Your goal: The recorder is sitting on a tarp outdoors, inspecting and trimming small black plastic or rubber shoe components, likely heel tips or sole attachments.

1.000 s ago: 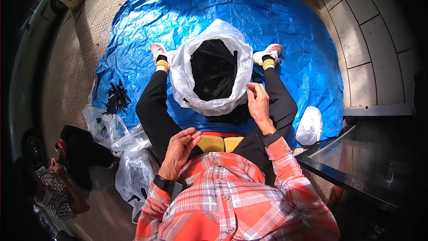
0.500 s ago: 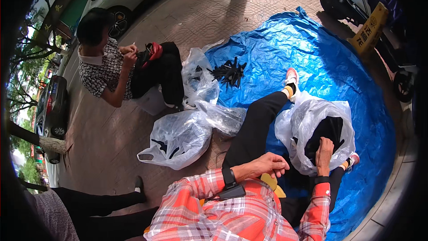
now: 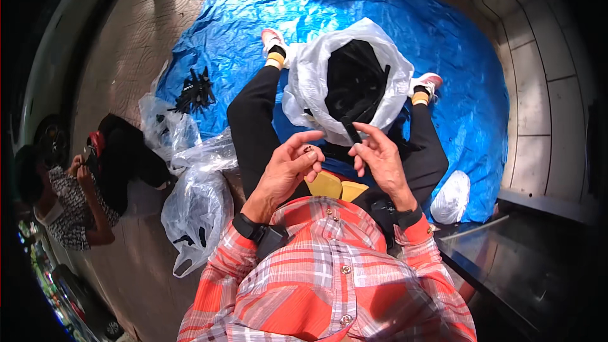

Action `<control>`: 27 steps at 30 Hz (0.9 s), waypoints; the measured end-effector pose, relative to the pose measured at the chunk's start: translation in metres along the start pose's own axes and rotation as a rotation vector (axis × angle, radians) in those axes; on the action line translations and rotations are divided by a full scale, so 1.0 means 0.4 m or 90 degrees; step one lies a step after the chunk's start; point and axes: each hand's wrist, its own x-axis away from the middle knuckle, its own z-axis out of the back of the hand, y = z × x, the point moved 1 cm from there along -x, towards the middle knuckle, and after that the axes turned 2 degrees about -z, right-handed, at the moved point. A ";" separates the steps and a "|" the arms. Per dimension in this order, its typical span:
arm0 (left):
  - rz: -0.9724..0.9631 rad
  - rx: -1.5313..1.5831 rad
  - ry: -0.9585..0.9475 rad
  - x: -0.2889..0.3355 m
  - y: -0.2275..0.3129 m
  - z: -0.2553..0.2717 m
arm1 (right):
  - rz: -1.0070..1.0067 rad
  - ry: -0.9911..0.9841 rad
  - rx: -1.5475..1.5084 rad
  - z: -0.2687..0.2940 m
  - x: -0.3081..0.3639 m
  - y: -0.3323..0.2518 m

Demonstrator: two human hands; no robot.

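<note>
I sit on a blue tarp (image 3: 266, 19) with a large white plastic bag (image 3: 310, 88) of black plastic parts (image 3: 351, 79) between my legs. My right hand (image 3: 379, 158) pinches a long black strip-like part (image 3: 364, 111) that sticks up out of the bag's mouth. My left hand (image 3: 291, 161) is raised beside it, thumb and fingers closed on a tiny brownish piece (image 3: 308, 149). Both hands hover over my lap, just in front of the bag.
A pile of black parts (image 3: 195, 90) lies on the tarp's left edge. Clear plastic bags (image 3: 196, 202) sit on the pavement to my left. A small white bag (image 3: 451, 197) lies at right. Another person (image 3: 69, 196) sits at far left. A dark bench edge (image 3: 525, 259) is at right.
The view swung back from the left toward the bag. My left hand rose from my lap and now pinches a small piece; my right hand came off the bag's rim and grips a black strip.
</note>
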 end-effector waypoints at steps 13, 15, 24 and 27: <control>0.097 -0.118 0.068 0.007 -0.049 -0.039 | -0.134 0.017 -0.082 -0.021 0.149 0.041; 0.097 -0.102 0.089 0.005 -0.050 -0.037 | -0.156 -0.003 -0.033 -0.025 0.149 0.032; 0.089 -0.068 -0.044 0.006 -0.057 -0.029 | -0.143 -0.049 -0.156 -0.031 0.136 0.033; 0.055 -0.092 -0.031 0.006 -0.057 -0.032 | -0.137 -0.088 -0.226 -0.022 0.136 0.043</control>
